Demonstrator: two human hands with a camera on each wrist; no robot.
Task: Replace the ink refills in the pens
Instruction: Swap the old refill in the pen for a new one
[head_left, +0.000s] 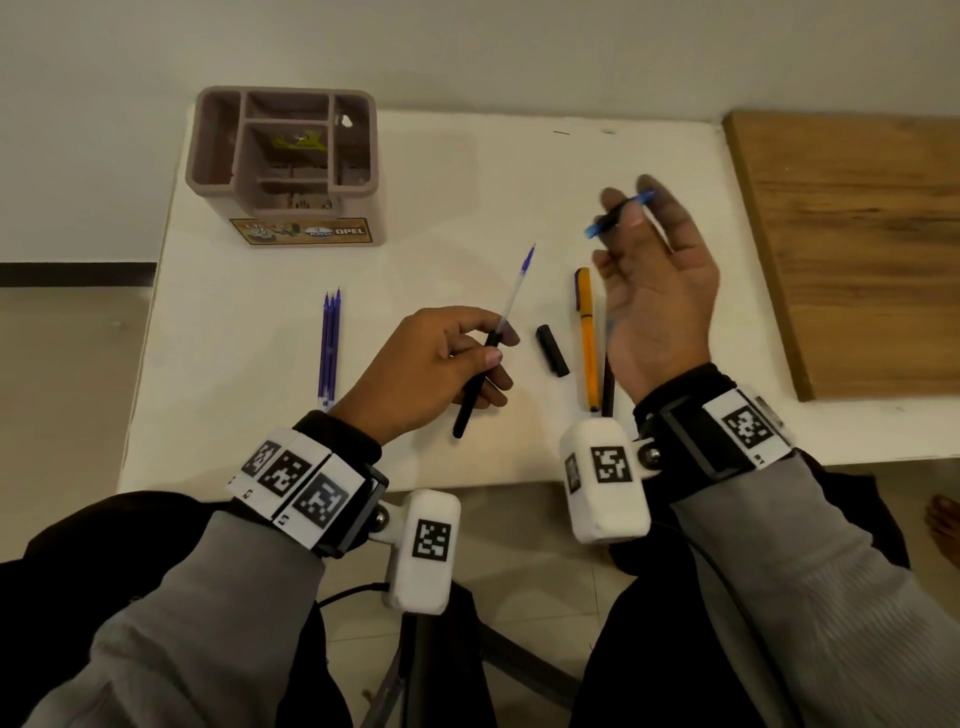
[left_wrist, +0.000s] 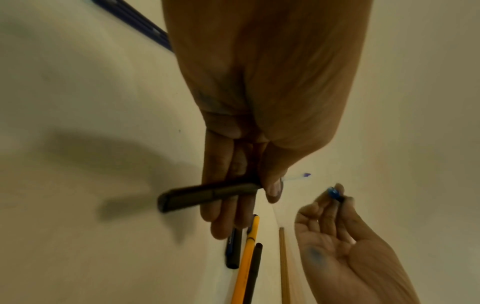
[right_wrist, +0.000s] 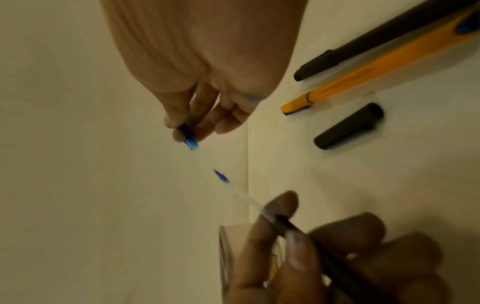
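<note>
My left hand (head_left: 447, 358) grips a black pen barrel (head_left: 475, 384) over the middle of the white table (head_left: 426, 208). A clear refill with a blue tip (head_left: 514, 288) sticks out of the barrel's front end, pointing away from me. My right hand (head_left: 654, 291), raised palm-up to the right, pinches the pen's small blue-and-black tip piece (head_left: 618, 214) between thumb and fingers. In the right wrist view the tip piece (right_wrist: 188, 137) sits just above the refill's blue point (right_wrist: 221, 176). Three blue spare refills (head_left: 329, 348) lie side by side at the left.
A black cap (head_left: 552, 351), an orange pen (head_left: 587, 338) and a dark pen (head_left: 608, 387) lie between my hands. A mauve desk organiser (head_left: 285, 166) stands at the back left. A wooden board (head_left: 852, 249) covers the right side.
</note>
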